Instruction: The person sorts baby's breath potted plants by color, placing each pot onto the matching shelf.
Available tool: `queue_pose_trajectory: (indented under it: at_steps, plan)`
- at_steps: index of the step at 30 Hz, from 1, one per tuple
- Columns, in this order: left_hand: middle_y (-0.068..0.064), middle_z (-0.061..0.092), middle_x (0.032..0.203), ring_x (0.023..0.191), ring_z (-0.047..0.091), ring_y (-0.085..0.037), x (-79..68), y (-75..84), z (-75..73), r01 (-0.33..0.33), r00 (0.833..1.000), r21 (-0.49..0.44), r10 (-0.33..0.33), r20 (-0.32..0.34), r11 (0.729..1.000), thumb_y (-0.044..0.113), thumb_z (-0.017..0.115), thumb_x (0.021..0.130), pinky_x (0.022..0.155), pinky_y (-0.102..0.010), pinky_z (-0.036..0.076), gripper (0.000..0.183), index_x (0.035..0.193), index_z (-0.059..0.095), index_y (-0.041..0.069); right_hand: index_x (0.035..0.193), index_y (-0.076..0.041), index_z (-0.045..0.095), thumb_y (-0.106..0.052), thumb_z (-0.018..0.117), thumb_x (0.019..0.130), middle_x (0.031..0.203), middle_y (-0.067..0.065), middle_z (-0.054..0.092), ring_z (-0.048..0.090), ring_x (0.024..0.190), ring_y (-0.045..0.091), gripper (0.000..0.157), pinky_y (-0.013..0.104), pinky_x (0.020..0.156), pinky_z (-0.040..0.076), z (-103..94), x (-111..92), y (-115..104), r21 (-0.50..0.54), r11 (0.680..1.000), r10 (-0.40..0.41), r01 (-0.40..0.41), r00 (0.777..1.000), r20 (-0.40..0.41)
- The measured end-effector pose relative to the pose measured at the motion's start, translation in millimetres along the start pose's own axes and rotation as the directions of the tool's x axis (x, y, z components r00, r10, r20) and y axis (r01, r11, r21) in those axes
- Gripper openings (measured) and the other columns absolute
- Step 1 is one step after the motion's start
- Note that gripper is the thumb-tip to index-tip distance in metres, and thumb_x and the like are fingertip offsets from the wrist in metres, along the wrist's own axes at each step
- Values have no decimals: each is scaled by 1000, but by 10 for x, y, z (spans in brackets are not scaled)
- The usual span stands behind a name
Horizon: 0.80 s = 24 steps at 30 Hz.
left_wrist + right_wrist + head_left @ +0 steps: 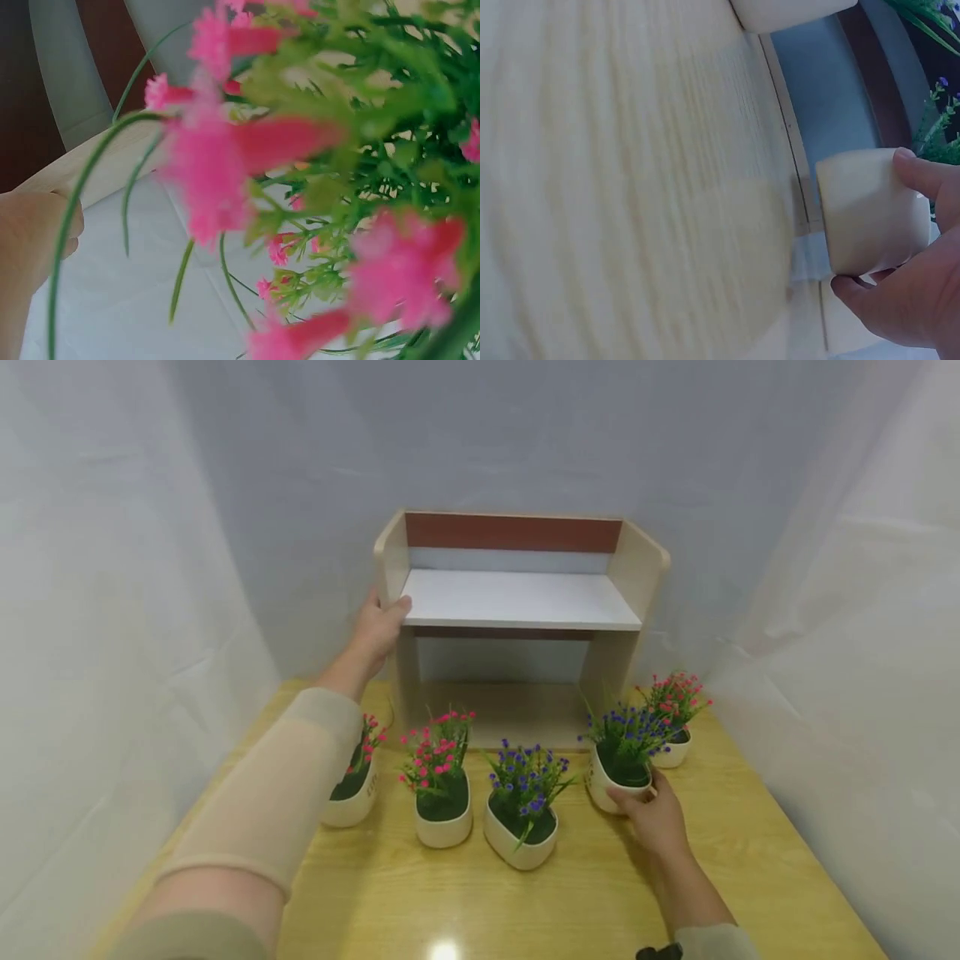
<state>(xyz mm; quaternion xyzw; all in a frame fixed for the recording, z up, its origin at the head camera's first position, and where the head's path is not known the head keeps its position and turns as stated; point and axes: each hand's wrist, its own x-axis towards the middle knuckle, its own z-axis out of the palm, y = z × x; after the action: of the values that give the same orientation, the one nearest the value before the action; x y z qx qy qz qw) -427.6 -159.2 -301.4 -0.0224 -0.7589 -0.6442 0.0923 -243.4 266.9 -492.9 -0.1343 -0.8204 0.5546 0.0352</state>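
Note:
My left hand point(377, 628) grips the left side panel point(393, 560) of a small wooden shelf point(517, 627), thumb on the inner side near the white upper board. In the left wrist view that hand point(34, 240) is partly cut off, with blurred pink flowers point(210, 165) close to the camera. My right hand point(660, 818) holds a white pot point(611, 793) of blue-purple flowers point(626, 731) at the shelf's right front. In the right wrist view, thumb and fingers pinch the pot point(870, 214) from its side; whether its base touches the table I cannot tell.
In front of the shelf stand a pink-flowered pot point(444, 828) and a blue-flowered pot point(521, 847). Another pink-flowered pot point(348, 806) is partly behind my left sleeve. A red-flowered pot point(675, 750) stands at the right on the wooden table point(420, 910). White sheets point(112, 568) surround the table.

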Motion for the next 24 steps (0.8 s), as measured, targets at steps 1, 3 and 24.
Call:
queue_pose_trajectory:
  at_steps: [1,3,24]
  plan:
    - [-18,36,174,162,36,-39,0,0,7,0,1000,3,0,1,1000,29,57,112,136,-58,28,66,169,28,15,172,0,12,-27,79,100,174,34,27,37,159,50,103,58,130,38,-8,-3,-20,-1,1000,-1,1,1000,1]
    - [-17,35,176,164,34,-38,-2,1,18,0,1000,2,0,3,1000,29,57,112,137,-58,26,66,170,28,17,172,0,13,-27,80,99,175,32,28,39,158,50,103,57,128,42,-28,-9,-76,0,1000,-9,9,1000,1]
    - [-18,25,180,168,23,-40,-4,-67,0,13,1000,25,-13,5,1000,32,50,114,139,-61,19,72,175,13,24,176,-22,10,-56,81,94,178,25,28,41,159,46,114,59,124,47,-72,-14,-1140,-22,977,-211,214,974,77]
